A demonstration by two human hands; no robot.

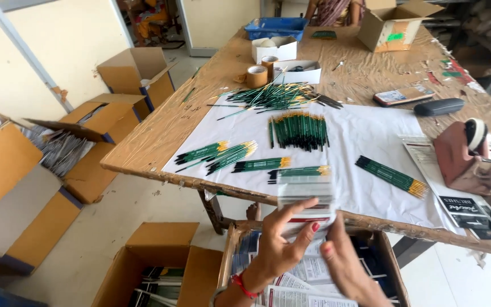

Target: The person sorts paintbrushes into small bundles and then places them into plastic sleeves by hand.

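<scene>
My left hand (279, 244) and my right hand (345, 264) together hold up a stack of clear plastic packets (306, 199) with printed cards, just in front of the table edge. Below them is an open cardboard box (231, 250) filled with more printed packets. On the white paper sheet (370, 136) lie bundles of green-handled paint brushes (299, 131), smaller bundles (231, 154) to the left, and one bundle (392, 176) to the right. A loose pile of brushes (271, 95) lies farther back.
A reddish tape dispenser (464, 156) stands at the right with printed cards (464, 211) beside it. Tape rolls (257, 75), white boxes (299, 71), a blue tray (277, 27), a phone (403, 95) and a dark case (439, 106) sit farther back. Open cartons (109, 119) crowd the floor left. Another person sits at the far end.
</scene>
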